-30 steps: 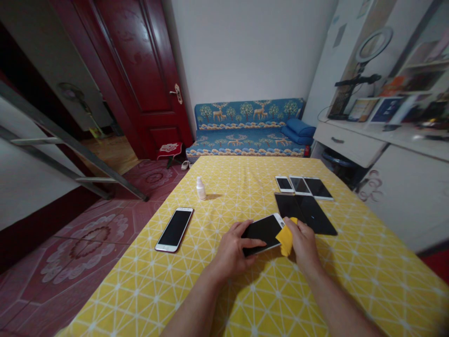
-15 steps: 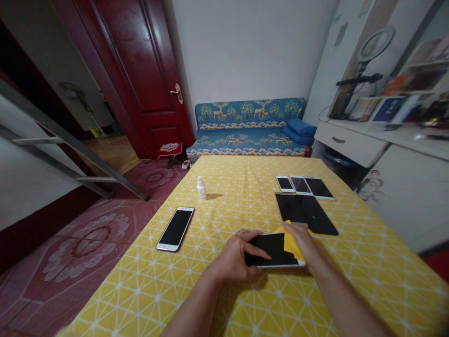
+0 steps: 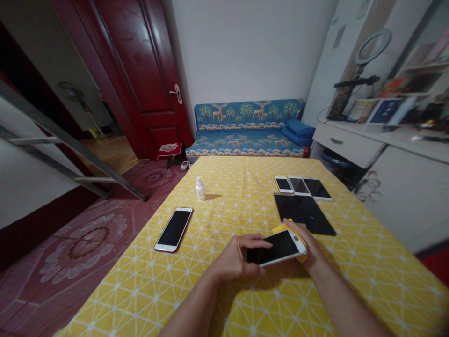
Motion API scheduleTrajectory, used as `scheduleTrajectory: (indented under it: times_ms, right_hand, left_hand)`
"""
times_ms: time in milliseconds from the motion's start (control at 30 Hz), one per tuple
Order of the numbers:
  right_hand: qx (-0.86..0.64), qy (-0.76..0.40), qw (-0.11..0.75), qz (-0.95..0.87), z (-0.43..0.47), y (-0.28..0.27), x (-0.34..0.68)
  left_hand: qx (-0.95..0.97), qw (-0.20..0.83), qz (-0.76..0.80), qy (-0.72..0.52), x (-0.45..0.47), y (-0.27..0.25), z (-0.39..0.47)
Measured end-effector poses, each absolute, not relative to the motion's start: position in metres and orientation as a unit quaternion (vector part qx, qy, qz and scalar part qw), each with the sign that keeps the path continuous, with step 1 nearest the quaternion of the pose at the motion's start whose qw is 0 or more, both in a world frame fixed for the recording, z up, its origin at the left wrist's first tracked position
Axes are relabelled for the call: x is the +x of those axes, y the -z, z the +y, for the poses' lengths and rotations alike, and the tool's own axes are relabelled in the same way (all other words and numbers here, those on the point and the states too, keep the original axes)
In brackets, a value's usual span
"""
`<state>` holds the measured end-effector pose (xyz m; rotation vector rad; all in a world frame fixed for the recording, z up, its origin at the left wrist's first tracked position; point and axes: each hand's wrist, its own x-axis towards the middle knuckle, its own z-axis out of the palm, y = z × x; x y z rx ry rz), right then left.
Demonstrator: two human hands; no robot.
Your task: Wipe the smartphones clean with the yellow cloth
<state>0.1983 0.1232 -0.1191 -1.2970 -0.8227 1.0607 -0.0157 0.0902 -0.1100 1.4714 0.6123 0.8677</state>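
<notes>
A white smartphone [image 3: 275,249] with a dark screen is held between my hands above the table, tilted, its home-button end to the right. My left hand [image 3: 242,256] grips its left end, with one finger lying across the screen. My right hand [image 3: 308,248] is closed on a yellow cloth [image 3: 281,228] at the phone's right end; part of the cloth is hidden behind the phone. To the left lies another white-fronted smartphone [image 3: 174,229], screen up. A small white bottle [image 3: 200,189] stands upright beyond it.
On the table's right lie a small white phone [image 3: 283,184], two larger white-edged devices, a dark phone [image 3: 289,208] and a black tablet-like device [image 3: 315,215]. The yellow patterned tablecloth [image 3: 217,299] covers the table. Behind stands a blue sofa [image 3: 245,135]; a white cabinet [image 3: 393,187] is at right.
My right hand has moved the yellow cloth off the screen to behind the phone's right end. The phone's right end has risen, and its home button now shows.
</notes>
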Motion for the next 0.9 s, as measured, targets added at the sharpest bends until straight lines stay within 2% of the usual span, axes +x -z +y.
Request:
scheduleTrajectory:
  times_ms: [100,300,433,567,700,900]
  right_hand:
    - [-0.530,-0.550,0.578,-0.288,0.131,0.124,0.201]
    - [-0.434,-0.537,0.683,-0.238,0.143,0.131,0.201]
    - [-0.385,-0.493,0.712,-0.319,0.134,0.129,0.190]
    - [-0.452,-0.393,0.615,-0.513,0.116,0.122,0.176]
    - [-0.388,-0.286,0.482,-0.732,0.107,0.119,0.165]
    - [-0.335,-0.230,0.395,-0.824,0.103,0.123,0.156]
  left_hand:
    - [0.524,0.724,0.221,-0.390,-0.010,0.112,0.090]
    - [0.377,0.796,0.177,-0.439,-0.008,0.114,0.092]
    - [0.330,0.821,0.140,-0.444,-0.010,0.118,0.095]
    - [0.307,0.834,0.129,-0.439,-0.010,0.121,0.096]
    - [0.285,0.825,0.154,-0.463,-0.009,0.120,0.095]
    - [0.221,0.798,0.192,-0.527,-0.011,0.124,0.101]
